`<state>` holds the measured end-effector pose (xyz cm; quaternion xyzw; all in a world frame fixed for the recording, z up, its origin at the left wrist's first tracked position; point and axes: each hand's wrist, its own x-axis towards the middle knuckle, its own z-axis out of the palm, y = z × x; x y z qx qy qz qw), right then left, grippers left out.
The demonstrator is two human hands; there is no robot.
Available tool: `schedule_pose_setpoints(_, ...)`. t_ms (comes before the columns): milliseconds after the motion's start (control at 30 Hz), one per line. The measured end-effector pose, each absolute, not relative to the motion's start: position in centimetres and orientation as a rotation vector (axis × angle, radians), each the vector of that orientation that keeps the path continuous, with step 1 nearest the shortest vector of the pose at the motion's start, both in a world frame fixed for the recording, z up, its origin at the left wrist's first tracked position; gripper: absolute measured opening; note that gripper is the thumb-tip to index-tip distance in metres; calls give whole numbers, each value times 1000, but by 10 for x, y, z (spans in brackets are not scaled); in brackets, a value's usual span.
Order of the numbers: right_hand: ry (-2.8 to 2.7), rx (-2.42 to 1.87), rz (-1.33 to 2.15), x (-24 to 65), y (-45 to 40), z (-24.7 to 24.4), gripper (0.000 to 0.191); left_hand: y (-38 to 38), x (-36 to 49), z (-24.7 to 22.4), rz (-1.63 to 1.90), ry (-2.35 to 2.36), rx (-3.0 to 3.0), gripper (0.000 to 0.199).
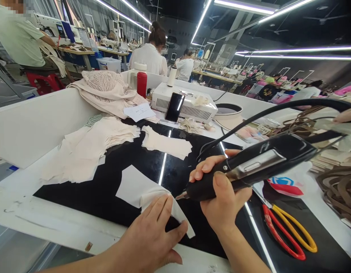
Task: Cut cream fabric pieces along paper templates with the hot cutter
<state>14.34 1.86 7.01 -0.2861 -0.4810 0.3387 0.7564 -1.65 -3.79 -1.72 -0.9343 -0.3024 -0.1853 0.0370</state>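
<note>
My right hand (225,189) is wrapped round a black corded handheld tool (249,163), whose metal tip points left and down. That tip is at the right edge of a cream fabric piece (152,198), lying on a white sheet (132,184) over the black glossy board (112,212). My left hand (152,231) lies over the fabric with its fingers spread, the fingertips pressing it just left of the tip. A small stack of cream pieces (166,143) sits behind, and a larger pile (90,148) is at the left.
Red-and-yellow scissors (289,231) lie at the right. A phone (174,107) leans on a white metal box (189,104), near a red bottle (141,84). Brown strips (339,193) lie far right. The tool's cable (249,118) arches overhead. Several people sit beyond.
</note>
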Motion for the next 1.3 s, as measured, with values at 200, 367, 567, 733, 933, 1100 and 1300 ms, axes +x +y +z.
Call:
schedule_pose_setpoints(200, -1066, -606, 759, 141, 25, 65, 36, -39, -15, -19, -558, -915, -2851, 85)
schedule_pose_setpoints(367, -1080, -589, 762, 141, 25, 62, 37, -40, -15, -17, -561, -932, -2850, 82)
schedule_pose_setpoints(567, -1075, -576, 760, 141, 25, 63, 37, -39, -15, -16, -586, -938, -2841, 82)
schedule_pose_setpoints(733, -1074, -590, 738, 138, 26, 62, 36, -39, -15, -22, -631, -916, -2808, 85)
schedule_pose_setpoints(933, -1056, -608, 741, 139, 27, 63, 34, -39, -16, -21, -644, -916, -2807, 84)
schedule_pose_setpoints(1100, -1048, -593, 748, 143, 22, 64, 37, -40, -16, -19, -629, -912, -2809, 82)
schedule_pose_setpoints(1300, -1048, -623, 750, 141, 22, 60, 37, -38, -16, -25, -654, -908, -2781, 84)
